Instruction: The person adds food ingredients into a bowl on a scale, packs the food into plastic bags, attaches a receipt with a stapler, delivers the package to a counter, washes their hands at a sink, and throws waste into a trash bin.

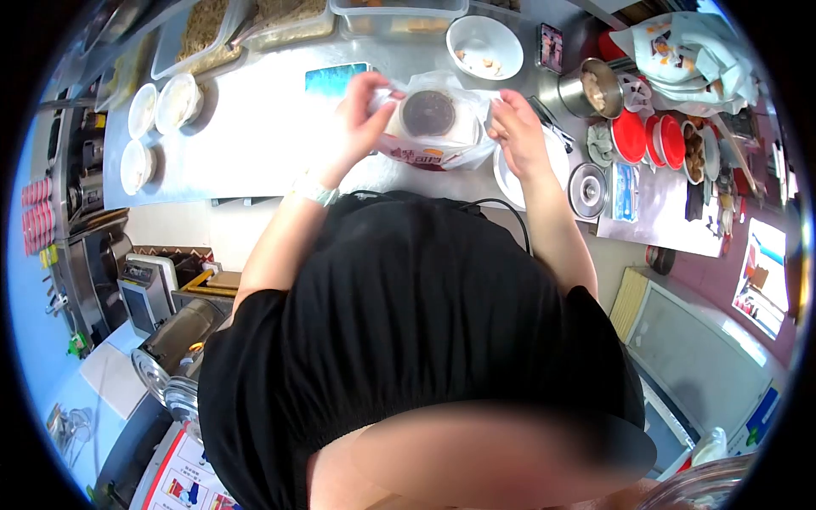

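Bag (pixel 416 155) on table (pixel 255 136), near front edge, dark-topped tub (pixel 428 114) sitting in its mouth. Left hand (pixel 367 115) pinching left edge, right hand (pixel 515 129) pinching right, fingers curled. Sides held apart, likely keeping mouth open around tub.

Room between left bowls (pixel 178 104) and bag (pixel 416 156); tubs (pixel 399 25) behind.
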`<state>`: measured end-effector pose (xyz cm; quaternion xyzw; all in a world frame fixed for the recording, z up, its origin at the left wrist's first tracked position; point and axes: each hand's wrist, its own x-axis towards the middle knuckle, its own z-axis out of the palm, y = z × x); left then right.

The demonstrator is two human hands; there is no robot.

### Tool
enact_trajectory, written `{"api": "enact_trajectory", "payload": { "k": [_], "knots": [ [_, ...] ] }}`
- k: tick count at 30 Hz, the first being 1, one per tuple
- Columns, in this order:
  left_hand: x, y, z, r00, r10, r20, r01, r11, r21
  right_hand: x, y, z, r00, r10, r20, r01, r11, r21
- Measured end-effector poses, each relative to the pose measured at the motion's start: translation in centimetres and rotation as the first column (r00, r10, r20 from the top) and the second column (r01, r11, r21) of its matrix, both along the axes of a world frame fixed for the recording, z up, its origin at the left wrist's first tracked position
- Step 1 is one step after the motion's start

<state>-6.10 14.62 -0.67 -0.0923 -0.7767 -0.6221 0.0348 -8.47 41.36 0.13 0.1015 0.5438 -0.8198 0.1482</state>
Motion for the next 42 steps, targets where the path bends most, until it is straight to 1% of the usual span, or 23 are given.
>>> {"api": "enact_trajectory", "payload": {
  "k": [2,5,9,10,13,14,16,18,21,23,24,26,27,28,30,31,34,36,37,38,39,40,42],
  "knots": [
    [-1.2,1.1,1.0,0.980,-0.018,-0.196,-0.055,0.931,-0.361,-1.0,-2.2,0.7,0.987,0.028,-0.157,0.011,0.970,0.245],
    [-1.1,1.3,2.2,0.991,-0.044,-0.126,0.003,0.952,-0.308,-1.4,-2.4,1.2,0.960,0.150,-0.237,-0.073,0.950,0.305],
    [0.8,-1.6,-1.2,0.955,0.029,-0.295,-0.101,0.968,-0.231,0.4,0.2,1.3,0.963,0.184,-0.199,-0.061,0.862,0.503],
    [1.2,-2.6,-2.1,0.959,0.069,-0.276,-0.138,0.960,-0.242,0.8,1.6,0.5,0.986,0.144,-0.085,-0.068,0.810,0.583],
    [1.0,-4.7,-3.1,0.941,0.227,0.253,-0.158,0.951,-0.264,0.4,4.1,-2.2,0.958,0.276,0.077,-0.255,0.698,0.669],
    [0.9,-5.1,-3.0,0.943,0.217,0.251,-0.149,0.954,-0.262,0.3,3.9,-1.6,0.915,0.357,0.190,-0.380,0.597,0.707],
    [0.3,-5.6,-2.7,0.910,0.201,0.364,-0.080,0.944,-0.320,-0.2,3.5,-1.4,0.933,0.339,0.122,-0.310,0.580,0.753],
    [-0.3,-5.9,-0.4,0.914,0.213,0.347,-0.008,0.861,-0.508,-1.0,3.1,0.9,0.846,0.377,0.377,-0.506,0.345,0.791],
    [-0.7,-5.6,0.0,0.855,0.192,0.482,0.103,0.847,-0.521,-0.9,2.9,0.2,0.833,0.458,0.310,-0.532,0.509,0.677],
    [-0.9,-3.6,-1.2,0.958,0.112,0.264,-0.143,0.985,0.100,-0.9,1.4,0.2,0.855,0.508,0.106,-0.471,0.673,0.571],
    [-1.1,-2.5,-1.1,0.935,0.090,0.342,-0.179,0.954,0.239,-0.9,0.9,-0.5,0.850,0.515,0.110,-0.480,0.671,0.565],
    [-2.2,-1.0,-2.3,0.981,0.032,0.192,-0.099,0.932,0.350,-2.3,-0.3,-1.3,0.977,0.083,-0.196,-0.053,0.987,0.154],
    [-2.3,-0.2,-2.3,0.984,0.019,0.176,-0.062,0.969,0.241,-2.7,-1.0,-1.0,0.989,0.013,-0.148,-0.023,0.997,-0.067],
    [-2.1,1.0,-0.9,0.987,0.003,0.161,-0.023,0.992,0.126,-2.5,-1.8,-1.0,0.988,0.019,-0.156,-0.030,0.997,-0.068],
    [-2.0,2.5,-0.9,0.987,-0.136,0.085,0.130,0.988,0.080,-2.2,-3.3,-0.5,0.937,0.335,-0.097,-0.345,0.932,-0.111],
    [-1.9,2.8,-0.2,0.990,-0.130,0.052,0.131,0.991,-0.015,-2.0,-4.2,0.5,0.939,0.345,0.009,-0.345,0.938,0.038],
    [-1.8,1.9,1.7,0.936,-0.214,-0.278,0.125,0.944,-0.307,-2.8,-2.7,-1.0,0.884,0.379,-0.273,-0.295,0.906,0.303],
    [-2.3,0.2,1.2,0.877,-0.360,-0.318,0.227,0.894,-0.387,-2.7,-0.9,-1.2,0.776,0.476,-0.414,-0.052,0.702,0.710],
    [-2.7,-0.2,1.5,0.859,-0.354,-0.370,0.187,0.889,-0.418,-2.8,-0.2,-2.5,0.688,0.475,-0.549,0.149,0.648,0.747],
    [-2.9,-0.3,2.1,0.839,-0.350,-0.417,0.148,0.884,-0.444,-2.7,-0.7,-2.1,0.673,0.476,-0.566,0.165,0.650,0.742],
    [-3.1,0.5,2.4,0.811,-0.252,-0.527,0.030,0.919,-0.393,-2.3,-1.6,-1.9,0.788,0.354,-0.503,-0.021,0.833,0.553],
    [-3.9,0.9,0.3,0.848,-0.269,-0.456,0.156,0.950,-0.270,-2.3,-2.4,-1.6,0.882,0.267,-0.389,-0.160,0.945,0.287],
    [-4.4,1.9,-1.4,0.872,-0.371,-0.319,0.294,0.919,-0.263,-2.4,-3.2,-3.5,0.860,0.343,-0.377,-0.224,0.919,0.325]
  ]
}}
